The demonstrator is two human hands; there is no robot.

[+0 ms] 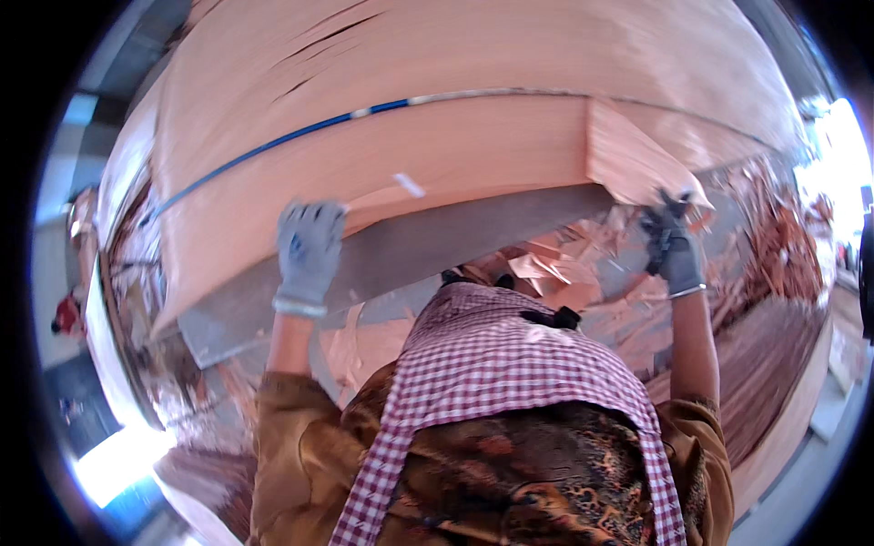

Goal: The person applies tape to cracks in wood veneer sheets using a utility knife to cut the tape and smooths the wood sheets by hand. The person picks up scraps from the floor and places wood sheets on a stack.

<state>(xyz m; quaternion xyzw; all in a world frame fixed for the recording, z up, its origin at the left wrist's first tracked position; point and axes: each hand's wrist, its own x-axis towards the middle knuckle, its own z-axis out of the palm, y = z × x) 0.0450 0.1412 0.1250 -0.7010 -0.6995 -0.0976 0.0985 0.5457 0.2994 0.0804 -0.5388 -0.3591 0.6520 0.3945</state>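
A wide sheet of pinkish-tan wood veneer (473,150) lies in front of me, its near edge running along a dark grey surface. My left hand (310,250), in a grey glove, is closed at this near edge on the left; its fingers curl over and hide the grip. On the right, a flap of veneer (633,159) is folded back toward me. My right hand (672,244), gloved in grey with dark fingers, pinches the flap's near corner. Behind the near strip, a blue and whitish rod or cord (300,135) crosses the veneer.
Beyond the rod, more veneer (546,45) with dark splits spreads away. Broken veneer scraps (555,268) lie below the near edge, with a heap of torn strips (787,241) at the right. A small white strip (409,186) rests on the sheet. My checked apron (510,350) hangs close to the edge.
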